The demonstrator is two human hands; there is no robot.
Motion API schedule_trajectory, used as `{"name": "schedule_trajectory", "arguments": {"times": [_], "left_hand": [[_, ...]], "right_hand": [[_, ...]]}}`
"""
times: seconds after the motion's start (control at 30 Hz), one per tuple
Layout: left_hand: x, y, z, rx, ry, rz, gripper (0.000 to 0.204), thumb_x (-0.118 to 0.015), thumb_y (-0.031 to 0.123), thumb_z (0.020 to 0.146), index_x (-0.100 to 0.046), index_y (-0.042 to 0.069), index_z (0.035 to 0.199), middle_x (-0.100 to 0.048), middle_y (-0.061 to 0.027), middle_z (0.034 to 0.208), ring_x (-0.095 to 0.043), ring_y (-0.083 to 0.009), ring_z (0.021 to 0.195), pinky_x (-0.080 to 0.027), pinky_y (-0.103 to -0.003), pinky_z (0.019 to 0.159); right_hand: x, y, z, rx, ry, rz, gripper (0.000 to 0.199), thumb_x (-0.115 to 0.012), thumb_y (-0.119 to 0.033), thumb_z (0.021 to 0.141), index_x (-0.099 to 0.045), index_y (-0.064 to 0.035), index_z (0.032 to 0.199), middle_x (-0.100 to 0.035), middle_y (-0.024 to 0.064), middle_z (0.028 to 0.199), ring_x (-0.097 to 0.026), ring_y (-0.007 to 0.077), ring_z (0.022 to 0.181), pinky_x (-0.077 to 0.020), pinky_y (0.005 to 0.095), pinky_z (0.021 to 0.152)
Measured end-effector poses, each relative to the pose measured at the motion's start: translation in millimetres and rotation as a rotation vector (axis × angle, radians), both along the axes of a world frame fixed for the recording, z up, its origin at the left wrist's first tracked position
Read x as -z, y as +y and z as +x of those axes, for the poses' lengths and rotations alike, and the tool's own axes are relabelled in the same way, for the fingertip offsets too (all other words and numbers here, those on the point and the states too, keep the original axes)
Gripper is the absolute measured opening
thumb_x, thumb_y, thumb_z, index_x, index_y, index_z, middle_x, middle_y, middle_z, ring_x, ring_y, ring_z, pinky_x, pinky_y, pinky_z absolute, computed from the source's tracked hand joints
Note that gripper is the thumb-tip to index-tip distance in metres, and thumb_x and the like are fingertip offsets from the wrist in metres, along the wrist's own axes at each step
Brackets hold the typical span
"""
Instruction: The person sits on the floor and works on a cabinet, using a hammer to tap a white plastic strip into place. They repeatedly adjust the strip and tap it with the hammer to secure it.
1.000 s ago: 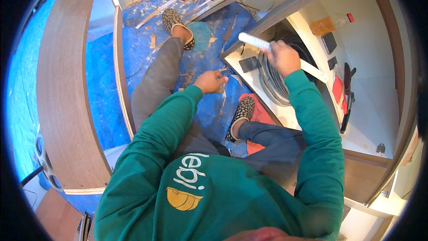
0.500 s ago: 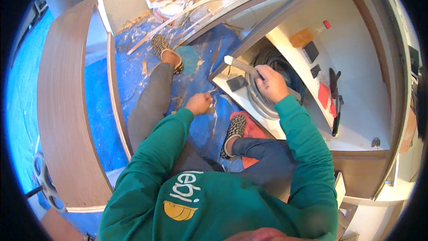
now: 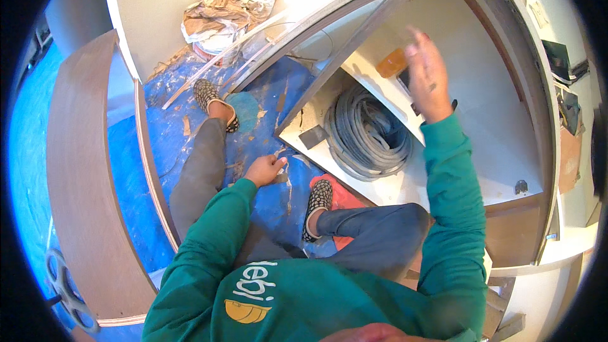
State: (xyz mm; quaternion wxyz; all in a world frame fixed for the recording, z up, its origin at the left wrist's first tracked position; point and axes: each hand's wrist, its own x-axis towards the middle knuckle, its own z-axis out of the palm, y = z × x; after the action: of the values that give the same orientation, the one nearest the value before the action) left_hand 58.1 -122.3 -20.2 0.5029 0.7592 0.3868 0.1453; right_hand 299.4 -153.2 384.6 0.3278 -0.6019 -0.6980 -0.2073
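Observation:
My right hand (image 3: 427,76) is raised over the open cabinet with its fingers stretched out, and I see nothing gripped in it. Just left of its fingers lies a bottle of orange liquid (image 3: 391,63), partly hidden by the hand. Below that, a thick coil of grey hose or cable (image 3: 351,152) sits in the cabinet's lower compartment. A dark square piece (image 3: 313,137) lies beside the coil. My left hand (image 3: 263,171) is low above the blue floor sheet with its fingers curled together. Whatever it may hold is too small to tell.
A curved brown panel (image 3: 82,177) stands at the left. Long thin strips (image 3: 212,66) lean near a bucket topped with crumpled paper (image 3: 231,6). The blue floor sheet (image 3: 266,104) carries scraps. A red cloth (image 3: 344,197) lies by my right foot.
My right hand has let go of a greyish strip with a white end and moved up and right, away from the coil. The strip is no longer visible. My left hand stays low and closed.

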Motion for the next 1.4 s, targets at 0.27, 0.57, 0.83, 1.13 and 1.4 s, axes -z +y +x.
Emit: {"name": "schedule_trajectory", "arguments": {"times": [0.27, 0.57, 0.83, 1.13, 1.4], "left_hand": [[7, -1, 0, 0.0, -0.02, -0.032, 0.061, -0.055, 0.056, 0.098, -0.069, -0.003, 0.088, -0.068, -0.029, 0.089, -0.066, -0.0475, 0.088, -0.049, -0.053, 0.078], [8, 1, 0, 0.003, 0.011, -0.049, 0.062, -0.055, 0.057, 0.098, -0.07, -0.003, 0.091, -0.069, -0.0297, 0.092, -0.066, -0.0481, 0.09, -0.049, -0.055, 0.081], [6, 1, -1, 0.011, 0.012, -0.046, 0.06, -0.056, 0.055, 0.098, -0.07, -0.003, 0.093, -0.068, -0.0296, 0.092, -0.066, -0.0469, 0.091, -0.05, -0.052, 0.081], [15, 1, -1, 0.003, 0.021, -0.04, 0.065, -0.054, 0.059, 0.096, -0.071, -0.003, 0.094, -0.07, -0.0292, 0.095, -0.066, -0.0483, 0.094, -0.05, -0.055, 0.084], [12, 2, 1, 0.026, 0.052, -0.042, 0.065, -0.053, 0.06, 0.096, -0.072, -0.002, 0.099, -0.071, -0.0283, 0.1, -0.066, -0.0464, 0.098, -0.051, -0.053, 0.087]], "right_hand": [[-112, 14, 17, 0.252, -0.178, 0.162, 0.035, -0.054, -0.032, 0.104, -0.066, -0.0041, 0.12, -0.07, 0.0233, 0.096, -0.069, 0.0392, 0.092, -0.0528, 0.0446, 0.081], [-92, 31, 49, 0.116, -0.549, 0.245, 0.031, -0.061, -0.018, 0.095, -0.065, -0.0079, 0.124, -0.069, 0.0183, 0.108, -0.067, 0.0397, 0.096, -0.055, 0.0465, 0.082], [19, 4, 27, 0.146, -0.676, -0.3, 0.032, -0.064, -0.012, 0.089, -0.063, -0.0096, 0.121, -0.063, 0.0151, 0.098, -0.065, 0.0358, 0.091, -0.0547, 0.0478, 0.078], [-69, 26, 25, 0.155, -0.538, 0.289, 0.033, -0.063, -0.007, 0.09, -0.063, -0.0049, 0.123, -0.061, 0.0164, 0.092, -0.063, 0.0367, 0.086, -0.0527, 0.0458, 0.072], [50, -1, 25, 0.136, -0.628, -0.336, 0.035, -0.063, -0.013, 0.088, -0.063, -0.0055, 0.123, -0.06, 0.0154, 0.095, -0.064, 0.0371, 0.089, -0.0534, 0.0483, 0.075]]}}
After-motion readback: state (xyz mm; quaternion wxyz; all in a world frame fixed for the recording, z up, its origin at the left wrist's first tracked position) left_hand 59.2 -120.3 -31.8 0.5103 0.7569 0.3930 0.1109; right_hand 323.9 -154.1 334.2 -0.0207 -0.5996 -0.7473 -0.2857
